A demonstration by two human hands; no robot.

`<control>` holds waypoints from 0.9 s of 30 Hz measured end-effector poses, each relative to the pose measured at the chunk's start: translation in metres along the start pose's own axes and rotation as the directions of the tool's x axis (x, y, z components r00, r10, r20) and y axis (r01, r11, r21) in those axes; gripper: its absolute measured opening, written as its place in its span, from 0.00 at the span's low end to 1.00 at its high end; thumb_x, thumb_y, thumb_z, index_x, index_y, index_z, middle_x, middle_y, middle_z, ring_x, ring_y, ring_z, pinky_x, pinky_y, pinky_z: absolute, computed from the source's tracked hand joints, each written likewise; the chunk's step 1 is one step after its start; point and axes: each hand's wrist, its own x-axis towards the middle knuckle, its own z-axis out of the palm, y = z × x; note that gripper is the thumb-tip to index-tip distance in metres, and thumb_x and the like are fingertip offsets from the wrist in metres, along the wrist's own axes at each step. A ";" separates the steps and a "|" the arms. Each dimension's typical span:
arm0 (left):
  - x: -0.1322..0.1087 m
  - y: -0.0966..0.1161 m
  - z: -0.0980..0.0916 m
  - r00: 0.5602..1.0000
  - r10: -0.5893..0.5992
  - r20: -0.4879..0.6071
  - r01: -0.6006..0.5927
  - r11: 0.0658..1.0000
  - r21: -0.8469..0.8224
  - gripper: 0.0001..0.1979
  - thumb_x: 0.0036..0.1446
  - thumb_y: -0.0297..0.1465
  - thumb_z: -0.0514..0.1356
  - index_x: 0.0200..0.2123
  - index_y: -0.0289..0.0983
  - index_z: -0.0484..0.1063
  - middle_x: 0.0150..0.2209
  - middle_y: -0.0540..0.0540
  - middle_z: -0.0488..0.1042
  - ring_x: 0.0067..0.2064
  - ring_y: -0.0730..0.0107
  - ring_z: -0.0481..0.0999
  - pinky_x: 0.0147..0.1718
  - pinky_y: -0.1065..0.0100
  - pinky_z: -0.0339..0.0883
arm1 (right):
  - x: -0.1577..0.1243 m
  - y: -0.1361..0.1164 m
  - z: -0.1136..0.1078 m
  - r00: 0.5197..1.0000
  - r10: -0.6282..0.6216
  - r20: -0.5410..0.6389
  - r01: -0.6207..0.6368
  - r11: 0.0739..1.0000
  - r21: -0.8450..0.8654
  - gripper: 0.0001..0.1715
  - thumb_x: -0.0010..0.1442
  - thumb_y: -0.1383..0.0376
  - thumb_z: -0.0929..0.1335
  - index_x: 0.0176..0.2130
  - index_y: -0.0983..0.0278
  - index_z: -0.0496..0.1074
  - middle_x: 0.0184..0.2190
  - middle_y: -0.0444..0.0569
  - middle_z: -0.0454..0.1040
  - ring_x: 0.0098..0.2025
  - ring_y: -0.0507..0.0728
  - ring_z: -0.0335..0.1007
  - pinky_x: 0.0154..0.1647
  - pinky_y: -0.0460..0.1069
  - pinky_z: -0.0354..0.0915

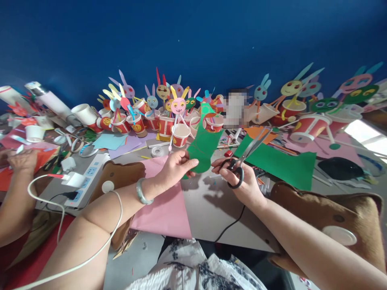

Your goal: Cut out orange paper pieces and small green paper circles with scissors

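My left hand (177,167) pinches the lower edge of a green paper cut-out (203,145), holding it upright above the grey table (208,205). My right hand (238,177) grips black-handled scissors (242,159) with fingers through the loops. The blades point up and right, away from the green piece, and look slightly apart. A pink paper sheet (169,205) lies under my left wrist. A jade bangle sits on that wrist.
Several red paper cups with rabbit-faced paper figures (178,121) crowd the back of the table. A large green sheet (281,163) lies to the right. A power strip (87,177) with a white charger sits left. Another person's hand (21,161) rests at the far left.
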 end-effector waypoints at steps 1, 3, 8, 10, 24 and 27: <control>0.000 0.002 -0.001 0.999 0.023 -0.038 -0.023 1.000 -0.001 0.14 0.53 0.38 0.65 0.31 0.35 0.67 0.25 0.52 0.72 0.23 0.75 0.75 0.21 0.73 0.67 | 0.000 -0.002 -0.001 1.000 0.004 0.030 -0.004 1.000 -0.006 0.25 0.54 0.43 0.72 0.29 0.62 0.72 0.33 0.49 0.76 0.33 0.57 0.70 0.36 0.52 0.67; 0.000 0.005 -0.001 0.994 0.074 -0.075 -0.075 0.997 -0.006 0.14 0.54 0.39 0.65 0.31 0.35 0.67 0.24 0.53 0.71 0.22 0.75 0.74 0.21 0.73 0.67 | 0.001 -0.004 -0.001 0.997 0.013 0.073 -0.012 1.000 -0.020 0.29 0.54 0.39 0.70 0.30 0.61 0.71 0.29 0.48 0.73 0.30 0.57 0.68 0.33 0.51 0.66; -0.004 0.007 0.000 0.991 0.110 -0.079 -0.107 0.994 0.036 0.15 0.54 0.40 0.64 0.31 0.35 0.65 0.21 0.53 0.71 0.21 0.74 0.75 0.21 0.73 0.68 | 0.001 -0.005 -0.002 0.980 0.056 0.190 -0.027 0.988 -0.153 0.35 0.53 0.33 0.66 0.30 0.63 0.67 0.25 0.46 0.69 0.27 0.55 0.63 0.28 0.49 0.61; -0.006 0.006 0.001 0.993 0.101 -0.065 -0.097 0.994 0.052 0.15 0.53 0.40 0.65 0.31 0.36 0.65 0.20 0.53 0.71 0.22 0.72 0.76 0.21 0.74 0.68 | 0.001 -0.005 -0.002 0.970 0.091 0.227 -0.045 0.979 -0.200 0.38 0.53 0.31 0.64 0.31 0.63 0.67 0.26 0.47 0.68 0.28 0.55 0.63 0.28 0.49 0.60; -0.009 -0.002 0.000 0.987 0.093 0.134 -0.095 0.995 0.012 0.17 0.55 0.42 0.64 0.38 0.34 0.69 0.30 0.48 0.75 0.26 0.73 0.77 0.25 0.72 0.73 | 0.003 -0.006 -0.005 0.939 0.204 0.277 -0.140 0.962 -0.235 0.41 0.51 0.29 0.63 0.29 0.64 0.64 0.25 0.44 0.62 0.28 0.53 0.56 0.28 0.48 0.54; -0.008 -0.005 0.000 0.983 0.084 0.161 -0.085 0.996 -0.001 0.17 0.56 0.42 0.64 0.40 0.34 0.69 0.31 0.47 0.75 0.26 0.73 0.76 0.25 0.72 0.74 | 0.003 -0.009 -0.005 0.945 0.183 0.270 -0.128 0.970 -0.209 0.40 0.52 0.30 0.64 0.29 0.64 0.64 0.25 0.44 0.62 0.28 0.53 0.56 0.28 0.48 0.54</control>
